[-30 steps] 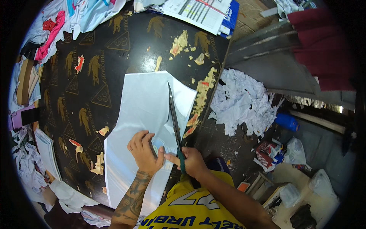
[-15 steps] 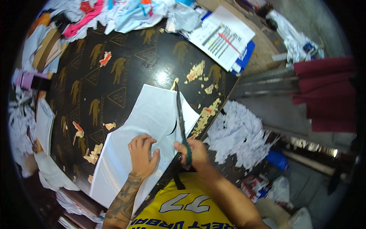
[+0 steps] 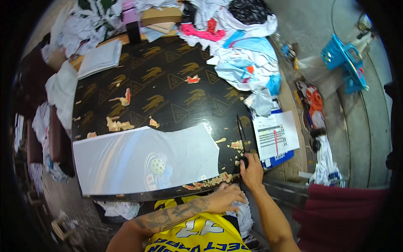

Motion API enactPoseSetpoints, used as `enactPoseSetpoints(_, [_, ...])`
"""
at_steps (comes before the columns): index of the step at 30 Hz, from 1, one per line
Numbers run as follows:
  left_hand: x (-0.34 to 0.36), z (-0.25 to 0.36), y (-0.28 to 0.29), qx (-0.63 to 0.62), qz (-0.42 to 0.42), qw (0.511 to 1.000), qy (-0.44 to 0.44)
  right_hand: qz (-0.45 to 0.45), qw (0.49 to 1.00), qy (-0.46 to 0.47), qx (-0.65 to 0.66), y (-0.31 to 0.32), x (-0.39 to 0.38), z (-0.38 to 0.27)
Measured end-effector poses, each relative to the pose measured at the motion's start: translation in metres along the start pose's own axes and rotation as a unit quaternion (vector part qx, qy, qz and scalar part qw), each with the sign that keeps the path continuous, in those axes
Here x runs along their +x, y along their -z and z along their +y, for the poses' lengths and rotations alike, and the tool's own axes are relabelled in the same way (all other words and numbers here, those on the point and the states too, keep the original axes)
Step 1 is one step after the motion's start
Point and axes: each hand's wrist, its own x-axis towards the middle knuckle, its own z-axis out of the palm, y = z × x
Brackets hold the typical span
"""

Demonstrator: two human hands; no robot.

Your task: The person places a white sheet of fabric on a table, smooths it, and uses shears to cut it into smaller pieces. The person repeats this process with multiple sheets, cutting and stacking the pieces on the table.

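A pale printed fabric panel (image 3: pixel 121 161) lies flat along the near side of the black table, with a ball emblem and soft stripes on it. To the right of it, my right hand (image 3: pixel 252 171) grips the handles of long dark scissors (image 3: pixel 242 133), whose blades point away from me, low over the tabletop. My left hand (image 3: pixel 228 198) is off the panel, reaching across my body past the table's near edge. Its fingers are loosely spread above white scraps (image 3: pixel 244 216), and I see nothing held in them.
Printed sheets (image 3: pixel 275 136) rest on a blue folder at the table's right. White and coloured cloth (image 3: pixel 247 59) is heaped at the far right. A folded white stack (image 3: pixel 100 59) sits far left. The black tabletop (image 3: pixel 168 101) has chipped patches. A blue basket (image 3: pixel 342 63) stands beyond.
My view has turned. The scissors have left the panel and moved right with my right hand. My left hand has lifted off the fabric and crossed toward the scraps. The narrow right-hand strip is gone.
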Motion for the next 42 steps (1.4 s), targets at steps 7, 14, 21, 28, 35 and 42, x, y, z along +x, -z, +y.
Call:
enactPoseSetpoints(7, [-0.084, -0.055, -0.001, 0.134, 0.198, 0.948, 0.211, 0.012, 0.974, 0.193, 0.114, -0.111, 0.138, -0.094])
enactPoseSetpoints(14, [-0.188, 0.017, 0.003, -0.243, 0.619, 0.657, 0.356, -0.390, 0.808, 0.201, 0.394, -0.016, 0.140, -0.232])
enactPoseSetpoints(21, [-0.354, -0.072, 0.036, -0.190, 0.813, 0.300, 0.461, -0.334, 0.759, 0.543, 0.134, -0.115, 0.056, -0.529])
enactPoseSetpoints(28, [-0.375, -0.132, 0.036, 0.103, 0.650, 0.438, 0.612, -0.239, 0.887, 0.379, 0.113, -0.169, 0.053, -0.445])
enactPoseSetpoints(35, [-0.337, -0.219, 0.100, 0.191, 0.314, 0.689, 0.624, -0.327, 0.926, 0.183, 0.041, -0.208, 0.020, -0.293])
enactPoseSetpoints(42, [-0.222, -0.250, 0.179, 0.252, 0.324, 0.767, 0.493, -0.242, 0.937, 0.045, 0.249, -0.123, 0.061, -0.210])
